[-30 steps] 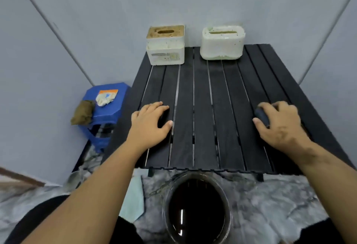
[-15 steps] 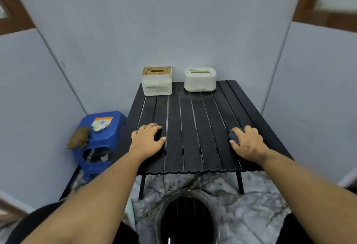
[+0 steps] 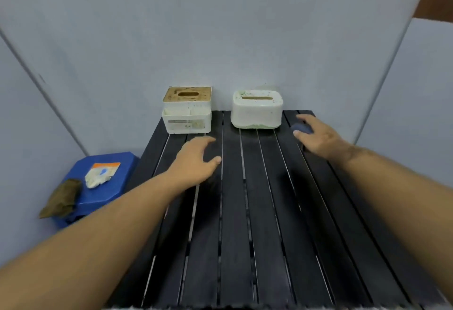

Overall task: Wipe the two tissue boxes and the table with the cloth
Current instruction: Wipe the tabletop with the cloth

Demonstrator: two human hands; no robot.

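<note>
Cloth (image 3: 302, 128) is bunched under curled right hand (image 3: 318, 138) fingers, just beside rounded tissue box (image 3: 256, 111). Left hand (image 3: 196, 162) fingers are spread flat on bench (image 3: 245, 223); the box could be knocked off the far edge by a hard swipe

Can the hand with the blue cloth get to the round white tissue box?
Probably yes. The right hand, holding the blue cloth, is just beside the round white tissue box, with only bare table between.
</note>
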